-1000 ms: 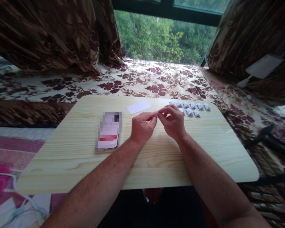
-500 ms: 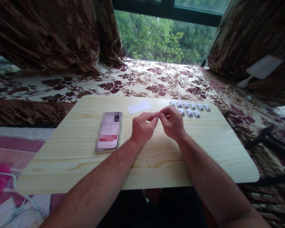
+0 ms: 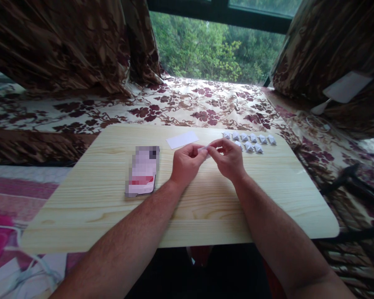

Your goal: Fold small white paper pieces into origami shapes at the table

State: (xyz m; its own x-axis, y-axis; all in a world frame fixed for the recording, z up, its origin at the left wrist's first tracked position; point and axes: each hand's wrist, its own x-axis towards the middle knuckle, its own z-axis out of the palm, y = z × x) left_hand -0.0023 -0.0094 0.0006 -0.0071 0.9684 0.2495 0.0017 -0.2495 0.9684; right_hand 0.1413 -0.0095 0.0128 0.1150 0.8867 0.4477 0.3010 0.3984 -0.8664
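Above the middle of the wooden table, my left hand (image 3: 187, 164) and my right hand (image 3: 229, 158) meet at the fingertips. Both are closed on a small piece of white paper (image 3: 203, 149), pinched between thumbs and fingers; most of it is hidden by the fingers. Just beyond my left hand lies a flat stack of white paper strips (image 3: 182, 140). Behind and to the right of my right hand, several small folded white paper shapes (image 3: 253, 138) with raised points sit in two rows, the nearer row partly covered by the hand.
A phone (image 3: 143, 170) with a blurred screen lies on the table (image 3: 202, 211) left of my hands. Beyond the table is a ledge with flowered cloth (image 3: 202, 101). A white lamp (image 3: 347, 87) stands at the right, a dark chair frame (image 3: 355, 191) beside the table.
The white paper piece shows more between my fingertips, which have shifted slightly apart. The phone, strips and folded shapes stay where they were.
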